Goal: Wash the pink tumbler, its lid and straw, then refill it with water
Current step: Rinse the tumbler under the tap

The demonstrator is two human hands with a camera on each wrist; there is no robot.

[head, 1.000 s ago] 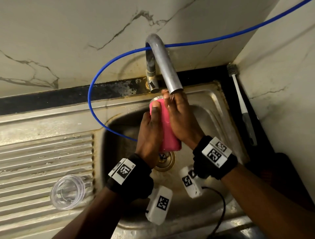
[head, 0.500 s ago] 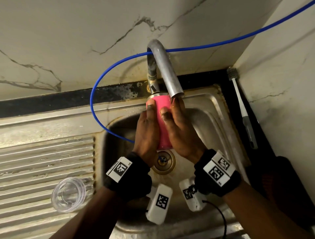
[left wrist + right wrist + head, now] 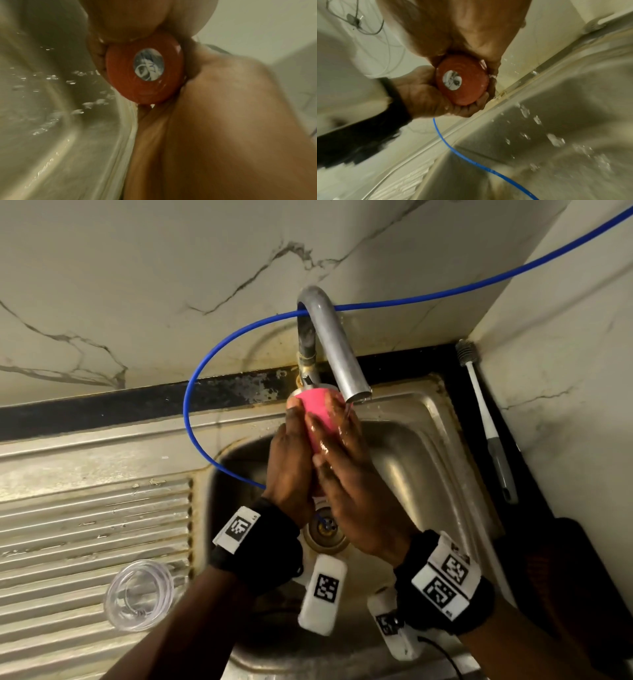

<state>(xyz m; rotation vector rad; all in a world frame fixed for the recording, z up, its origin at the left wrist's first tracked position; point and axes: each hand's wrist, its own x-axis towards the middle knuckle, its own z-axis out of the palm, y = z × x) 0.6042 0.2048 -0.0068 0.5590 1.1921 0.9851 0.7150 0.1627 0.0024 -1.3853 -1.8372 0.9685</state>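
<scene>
1. The left hand (image 3: 291, 463) and right hand (image 3: 346, 474) both wrap curled fingers around the pink tumbler (image 3: 320, 414).
2. The tumbler sits just beside the faucet (image 3: 337, 354) spout, above the sink (image 3: 428, 446).
3. The clear lid (image 3: 140, 594) lies on the drainboard (image 3: 85, 525).

Tap spout (image 3: 337, 350) hangs right over the basin's far edge, blue hose (image 3: 205, 378) loops left; right basin wall (image 3: 428, 457) open.

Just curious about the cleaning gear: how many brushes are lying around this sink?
1. A single long-handled brush lies on the dark ledge right of the sink, bristles toward the wall corner. Others may be hidden outside the view.
</scene>
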